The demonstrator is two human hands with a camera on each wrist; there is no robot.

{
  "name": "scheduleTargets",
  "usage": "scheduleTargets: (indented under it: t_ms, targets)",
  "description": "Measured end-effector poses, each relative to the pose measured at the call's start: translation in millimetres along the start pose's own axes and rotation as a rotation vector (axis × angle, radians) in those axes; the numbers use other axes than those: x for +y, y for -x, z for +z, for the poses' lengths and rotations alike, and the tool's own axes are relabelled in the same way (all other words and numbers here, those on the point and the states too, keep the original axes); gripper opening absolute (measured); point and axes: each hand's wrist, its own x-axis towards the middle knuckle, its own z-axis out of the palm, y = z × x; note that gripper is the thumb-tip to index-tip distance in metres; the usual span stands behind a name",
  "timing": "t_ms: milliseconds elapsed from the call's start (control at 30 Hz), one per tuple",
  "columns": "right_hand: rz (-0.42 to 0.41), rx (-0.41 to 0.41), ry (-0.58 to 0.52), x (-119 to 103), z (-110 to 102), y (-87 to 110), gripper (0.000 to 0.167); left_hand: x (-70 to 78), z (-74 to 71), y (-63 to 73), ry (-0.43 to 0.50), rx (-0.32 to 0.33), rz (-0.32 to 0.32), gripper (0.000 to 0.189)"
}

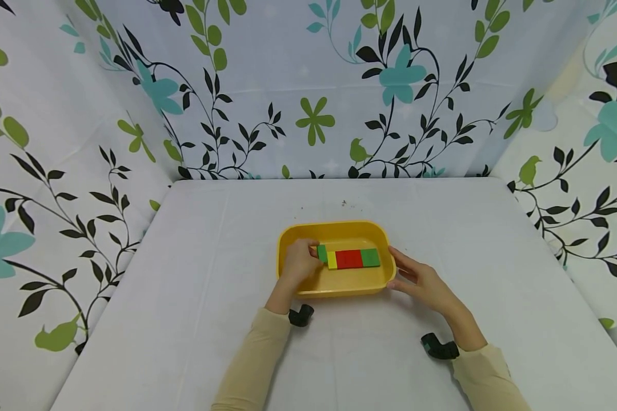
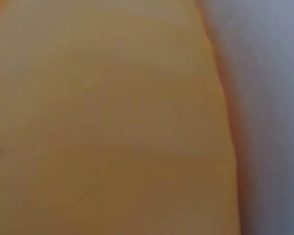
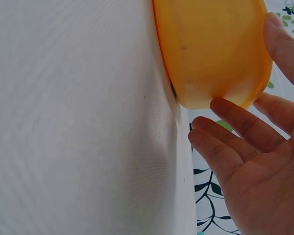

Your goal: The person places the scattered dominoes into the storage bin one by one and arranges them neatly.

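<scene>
A shallow yellow plastic tray (image 1: 341, 288) sits near the middle of the table. Inside it, one row runs left to right: a yellow block (image 1: 331, 260), a red block (image 1: 349, 259) and a green block (image 1: 371, 258). My left hand (image 1: 300, 262) reaches into the tray's left part and pinches another green block (image 1: 321, 253) beside the yellow one. At the tray's right end, my right hand (image 1: 421, 279) holds the corner between thumb and fingers. The right wrist view shows the thumb on the tray's side, other fingers spread below it. Only a blurred tan surface fills most of the left wrist view.
A white cloth covers the table (image 1: 226, 274). A patterned curtain (image 1: 308, 85) with leaves and birds hangs behind it and on both sides. Each wrist wears a small black device, one by the left sleeve (image 1: 259, 357) and one by the right sleeve (image 1: 485, 374).
</scene>
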Motion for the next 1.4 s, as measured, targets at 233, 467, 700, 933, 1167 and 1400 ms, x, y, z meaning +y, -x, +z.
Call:
scheduleTargets:
  t_ms: [233,467,700,933,1167,1400]
  targets:
    - [-0.003,0.009,0.01,-0.7,-0.1,0.6,0.079,-2.4,2.5,-0.6,-0.007,-0.014,-0.025,0.047]
    - [-0.007,0.005,0.006,-0.7,0.1,0.8,0.078,-2.1,2.1,0.6,-0.042,-0.044,-0.03,0.045]
    - [-0.006,0.004,-0.001,-0.2,-0.4,0.2,0.079,-1.2,4.4,-0.1,-0.1,-0.067,-0.031,0.045]
    - [-0.004,0.005,0.001,0.9,-0.3,-0.4,0.079,-1.0,5.7,-0.9,-0.124,-0.073,-0.015,0.045]
    - [0.006,0.008,0.015,1.8,0.5,-0.4,0.079,-0.8,5.1,0.0,-0.133,-0.093,-0.006,0.047]
    - [0.004,0.006,0.013,1.8,0.9,-0.3,0.079,-0.9,4.8,0.5,-0.125,-0.1,-0.031,0.047]
